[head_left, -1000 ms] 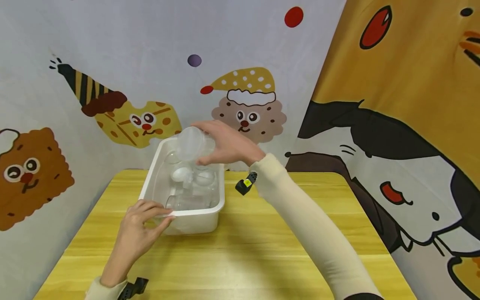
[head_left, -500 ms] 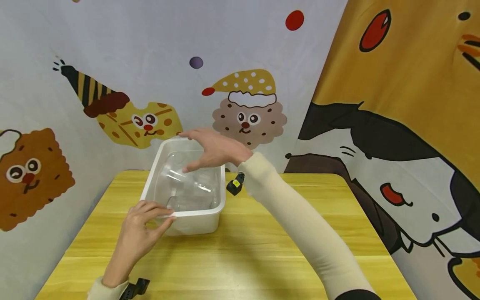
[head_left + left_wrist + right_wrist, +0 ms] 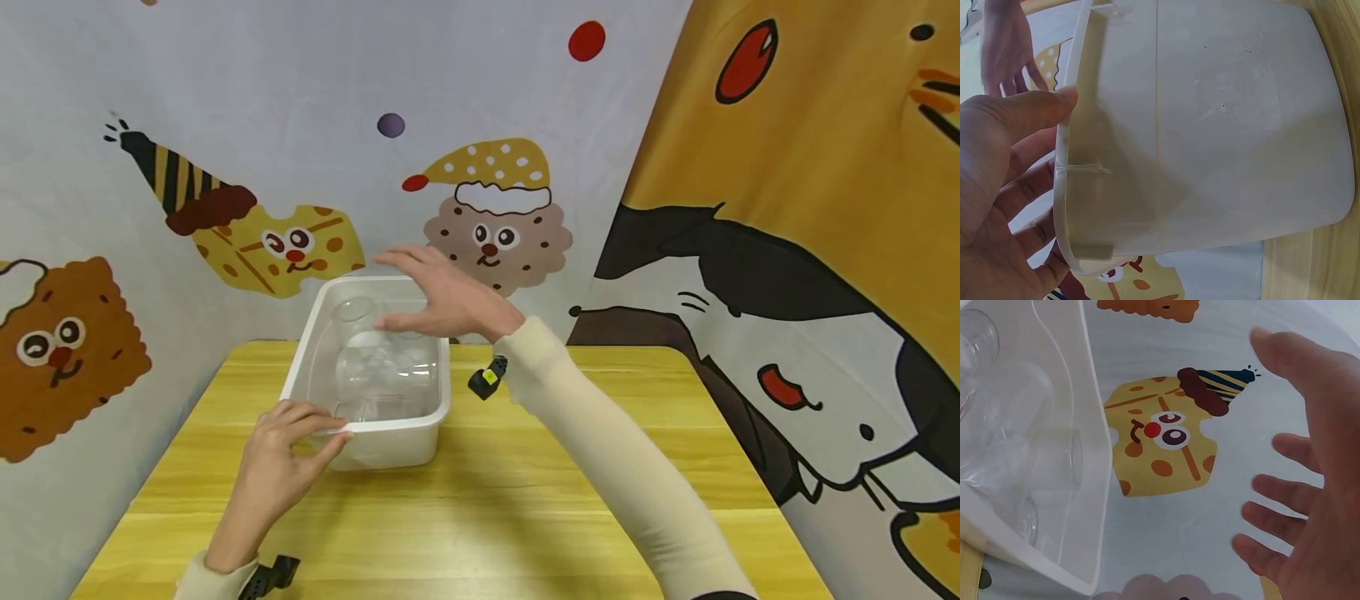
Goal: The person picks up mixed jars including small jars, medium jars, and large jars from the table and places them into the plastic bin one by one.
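Observation:
A white plastic bin (image 3: 386, 450) stands on the table, holding several clear cylindrical containers, apparently jars or cups. One clear container (image 3: 386, 372) lies on its side across the top of the pile; the round rim of another clear container (image 3: 355, 311) shows at the back left. My left hand (image 3: 273, 458) pinches the bin's near left rim, thumb on the outer face and fingers over the inside, as the left wrist view shows. Above the bin's back right side hovers my right hand (image 3: 453, 296), fingers spread and holding nothing; in the right wrist view that hand (image 3: 1329, 456) is beside the bin wall.
The yellow wood-grain table (image 3: 540, 500) extends in front of the bin and to its right. Behind it hangs a pale cloth backdrop (image 3: 285, 108) printed with cartoon characters, close to the bin's far end. Black straps with small devices (image 3: 487, 379) sit at both wrists.
My right hand held a clear container over the bin, then let it go; it now lies on the pile, rolled toward the near side. The right hand has lifted slightly. My left hand stayed put.

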Tool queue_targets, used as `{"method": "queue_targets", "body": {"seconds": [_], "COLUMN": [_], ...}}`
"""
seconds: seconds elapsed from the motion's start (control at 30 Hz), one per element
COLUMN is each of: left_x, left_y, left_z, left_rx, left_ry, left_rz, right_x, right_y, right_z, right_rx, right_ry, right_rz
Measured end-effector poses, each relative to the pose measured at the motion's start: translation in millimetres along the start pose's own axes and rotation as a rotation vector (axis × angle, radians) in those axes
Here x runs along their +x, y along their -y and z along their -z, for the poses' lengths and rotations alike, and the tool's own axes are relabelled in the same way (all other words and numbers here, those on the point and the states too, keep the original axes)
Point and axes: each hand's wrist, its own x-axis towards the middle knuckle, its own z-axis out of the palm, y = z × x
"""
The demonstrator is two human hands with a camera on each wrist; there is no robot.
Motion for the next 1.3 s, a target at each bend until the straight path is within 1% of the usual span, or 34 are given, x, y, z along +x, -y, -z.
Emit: {"method": "queue_targets", "body": {"seconds": [0.17, 0.4, 0.57, 0.73, 0.9, 1.03, 1.17, 1.3], "left_x": [0.6, 0.3, -1.3, -0.9, 1.2, 3.2, 4.3, 6.9], "left_y": [0.8, 1.1, 1.1, 0.0, 0.3, 0.6, 1.5, 3.0], "left_z": [0.7, -1.1, 0.7, 1.5, 0.7, -0.7, 0.3, 2.8], "left_rx": [-0.001, -0.007, -0.003, 0.002, 0.003, 0.004, 0.012, -0.012], "left_ry": [-0.009, -0.011, -0.005, 0.011, 0.007, 0.032, 0.065, 0.089], "left_rz": [-0.008, -0.004, 0.008, 0.027, 0.012, 0.006, 0.011, 0.037], "right_x": [-8.9, -21.1, -30.4, -42.5, -55.3, -69.0, -83.3, -96.1], "right_y": [-6.7, -17.5, -26.7, -36.6, -47.5, -59.5, -69.9, -76.8], "right_z": [-2.4, -6.7, -14.4, -18.2, -17.4, -19.1, -23.3, -25.6], "right_rx": [0.001, -0.019, -0.040, -0.026, -0.034, -0.052, -0.036, -0.024], "right_ry": [-0.095, -0.183, -0.253, -0.302, -0.356, -0.397, -0.415, -0.432], "right_rz": [0.028, 0.032, 0.043, 0.023, 0.003, -0.020, -0.050, -0.076]}}
